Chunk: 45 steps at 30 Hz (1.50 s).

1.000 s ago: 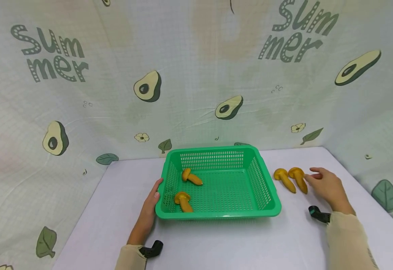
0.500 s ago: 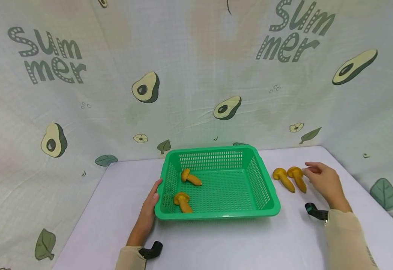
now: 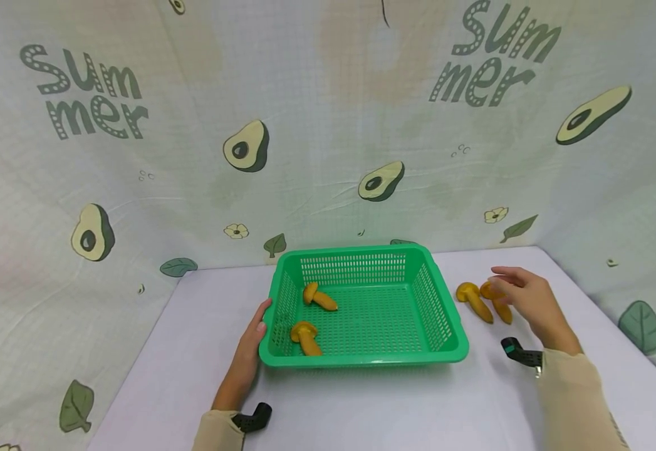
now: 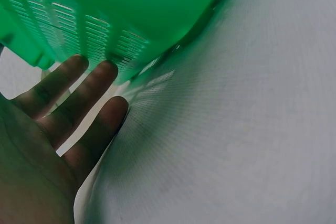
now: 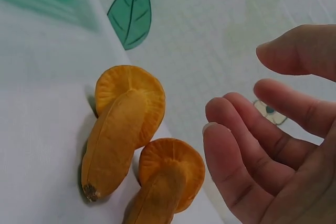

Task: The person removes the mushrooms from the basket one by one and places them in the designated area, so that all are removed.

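Observation:
A green plastic basket (image 3: 361, 359) stands on the white table. My left hand (image 3: 246, 354) rests against its left side, with straight, spread fingers (image 4: 79, 100) on the slotted wall in the left wrist view. Two orange-brown mushrooms, one farther back (image 3: 322, 299) and one nearer (image 3: 307, 339), lie in the basket's left part. To the right of the basket, two more lie side by side, the left mushroom (image 3: 477, 304) and the right mushroom (image 3: 502, 309). My right hand (image 3: 535, 304) hovers over the right one, partly covering it; its fingers are loosely bent and hold nothing (image 5: 168, 179).
Behind the table (image 3: 328, 407) hangs a pale cloth (image 3: 311, 188) printed with avocados, leaves and lettering. It also flanks both sides. Black wrist cameras sit on the left wrist (image 3: 253, 418) and right wrist (image 3: 522, 352).
My right hand has risen slightly and moved left, from beside the right mushroom to over it. My left hand, the basket and the mushrooms stay put.

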Each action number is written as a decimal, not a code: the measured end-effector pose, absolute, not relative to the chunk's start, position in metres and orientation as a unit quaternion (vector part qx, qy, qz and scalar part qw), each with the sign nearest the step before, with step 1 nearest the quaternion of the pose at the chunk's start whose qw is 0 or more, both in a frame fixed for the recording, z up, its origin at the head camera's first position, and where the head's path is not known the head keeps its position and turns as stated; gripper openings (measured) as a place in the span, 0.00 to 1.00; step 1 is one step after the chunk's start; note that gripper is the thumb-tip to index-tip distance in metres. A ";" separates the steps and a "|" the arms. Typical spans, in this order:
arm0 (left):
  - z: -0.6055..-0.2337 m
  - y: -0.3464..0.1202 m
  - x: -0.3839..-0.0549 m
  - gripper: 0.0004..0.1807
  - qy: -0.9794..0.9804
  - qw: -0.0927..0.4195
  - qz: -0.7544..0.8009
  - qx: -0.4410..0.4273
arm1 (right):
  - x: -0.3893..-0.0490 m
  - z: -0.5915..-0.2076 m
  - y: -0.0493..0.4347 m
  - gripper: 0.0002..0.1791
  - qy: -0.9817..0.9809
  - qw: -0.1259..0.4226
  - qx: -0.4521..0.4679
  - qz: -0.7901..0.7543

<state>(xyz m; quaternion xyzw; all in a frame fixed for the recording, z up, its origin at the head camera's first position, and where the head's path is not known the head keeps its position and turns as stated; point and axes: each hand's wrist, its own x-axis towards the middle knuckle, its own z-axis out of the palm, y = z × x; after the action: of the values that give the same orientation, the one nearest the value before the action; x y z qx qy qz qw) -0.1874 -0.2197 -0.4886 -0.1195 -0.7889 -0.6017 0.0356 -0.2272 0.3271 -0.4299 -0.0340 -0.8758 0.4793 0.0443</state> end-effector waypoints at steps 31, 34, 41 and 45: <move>-0.490 -0.220 -0.189 0.28 -0.790 0.038 -0.601 -0.113 | -0.220 -0.399 0.285 0.29 -0.853 0.040 0.048 0.518; -0.490 -0.220 -0.188 0.28 -0.792 0.037 -0.600 -0.108 | -0.222 -0.400 0.282 0.28 -0.849 0.036 0.051 0.525; -0.492 -0.220 -0.188 0.28 -0.791 0.040 -0.600 -0.116 | -0.221 -0.400 0.278 0.29 -0.844 0.020 0.054 0.533; -0.491 -0.220 -0.188 0.28 -0.791 0.039 -0.600 -0.113 | -0.221 -0.398 0.275 0.29 -0.846 0.023 0.060 0.530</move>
<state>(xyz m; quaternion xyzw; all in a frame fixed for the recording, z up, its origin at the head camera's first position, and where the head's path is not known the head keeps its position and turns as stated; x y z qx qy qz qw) -0.1884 -0.2195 -0.4907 -0.1135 -0.7911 -0.5998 0.0390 -0.2206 0.2754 -0.3975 0.0602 -0.8459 0.5295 0.0231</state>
